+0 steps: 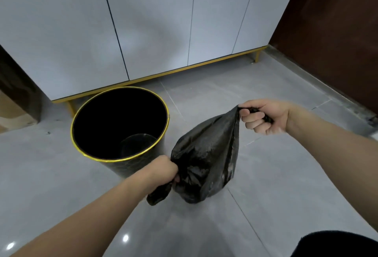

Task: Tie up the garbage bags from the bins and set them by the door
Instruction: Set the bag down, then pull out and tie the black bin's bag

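Note:
A black garbage bag (206, 154) hangs in the air between my hands, just right of the bin. My left hand (163, 169) grips one gathered corner of the bag's top at its lower left, with a loose end of plastic sticking out below the fist. My right hand (263, 116) grips the opposite gathered corner at the upper right, pulling the plastic taut. The round black bin (120, 162) with a gold rim stands on the floor to the left, with no bag in it. A dark brown door (337, 31) stands at the far right.
White cabinet doors (153, 21) on a gold base frame run along the back. The floor is grey tile (286, 175). A brown cardboard box (12, 111) sits at the left edge. A dark patch of clothing (337, 244) shows at the bottom right.

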The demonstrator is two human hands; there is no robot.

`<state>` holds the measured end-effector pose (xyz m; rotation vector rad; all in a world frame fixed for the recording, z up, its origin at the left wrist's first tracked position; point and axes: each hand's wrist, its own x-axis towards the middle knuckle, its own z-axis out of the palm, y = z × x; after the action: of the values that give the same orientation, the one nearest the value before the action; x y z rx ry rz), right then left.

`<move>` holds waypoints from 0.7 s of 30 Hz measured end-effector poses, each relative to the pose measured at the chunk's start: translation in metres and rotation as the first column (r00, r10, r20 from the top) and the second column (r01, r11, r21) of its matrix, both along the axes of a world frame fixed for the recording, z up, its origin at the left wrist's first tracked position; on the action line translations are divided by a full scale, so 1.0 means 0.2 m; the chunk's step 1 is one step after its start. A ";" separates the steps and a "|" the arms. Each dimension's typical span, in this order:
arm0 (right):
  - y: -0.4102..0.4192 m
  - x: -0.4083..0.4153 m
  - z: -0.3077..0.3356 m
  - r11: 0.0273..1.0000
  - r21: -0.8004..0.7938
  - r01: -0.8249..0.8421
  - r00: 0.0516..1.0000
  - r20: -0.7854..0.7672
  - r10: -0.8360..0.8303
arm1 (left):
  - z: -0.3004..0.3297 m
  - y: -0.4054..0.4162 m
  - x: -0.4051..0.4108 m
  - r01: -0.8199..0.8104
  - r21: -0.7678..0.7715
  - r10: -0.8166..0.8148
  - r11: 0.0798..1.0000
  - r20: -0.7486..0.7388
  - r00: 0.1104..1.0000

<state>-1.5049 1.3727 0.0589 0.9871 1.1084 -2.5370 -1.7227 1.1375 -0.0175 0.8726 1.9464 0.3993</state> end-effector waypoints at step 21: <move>-0.13 -0.01 -0.41 0.467 -0.417 0.780 0.383 -0.273 -0.883 | 0.04 0.03 0.13 0.506 -0.012 -0.309 0.863 -0.803 0.509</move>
<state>-1.5076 1.3467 -0.0231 1.0952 0.2998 -3.7995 -1.6962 1.1425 -0.0102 1.8740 2.3797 -0.1080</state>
